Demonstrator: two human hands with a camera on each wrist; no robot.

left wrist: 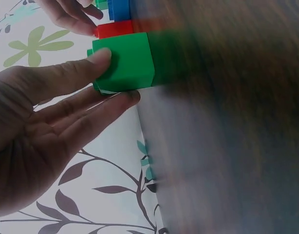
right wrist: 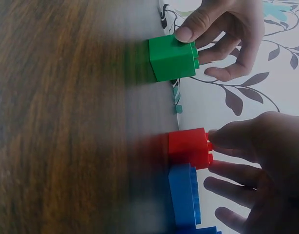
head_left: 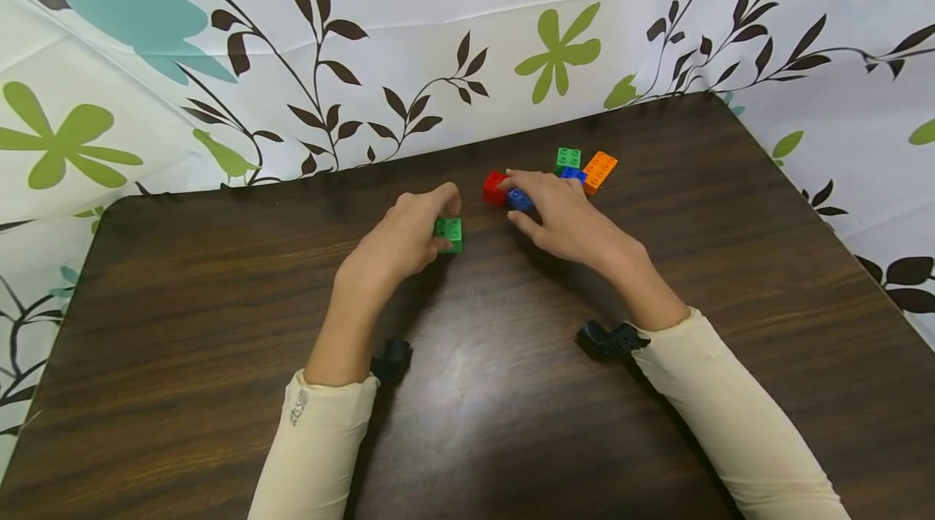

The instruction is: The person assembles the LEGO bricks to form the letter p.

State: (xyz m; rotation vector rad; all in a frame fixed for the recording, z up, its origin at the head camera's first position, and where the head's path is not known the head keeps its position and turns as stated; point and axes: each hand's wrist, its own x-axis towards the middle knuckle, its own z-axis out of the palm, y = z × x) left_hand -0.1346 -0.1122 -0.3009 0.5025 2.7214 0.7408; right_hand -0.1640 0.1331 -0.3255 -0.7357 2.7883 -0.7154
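Observation:
My left hand point(head_left: 394, 240) pinches a green toy building brick point(left wrist: 125, 61) between thumb and fingers, as the left wrist view shows from the side. The brick stands on the dark table with its studs up. To the right, my right hand point(head_left: 573, 220) reaches over a red brick point(head_left: 493, 189), fingers spread and slightly bent. In the right wrist view its fingertips are right at the studs of the red brick point(right wrist: 188, 147). A blue brick point(right wrist: 182, 195) sits against the red one, partly under the right hand in the head view.
Behind the right hand lie a second green brick point(head_left: 568, 156), another blue brick point(head_left: 574, 174) and a longer orange brick point(head_left: 601, 171), close together. A patterned white curtain point(head_left: 453, 9) hangs along the back edge of the brown table point(head_left: 204, 325).

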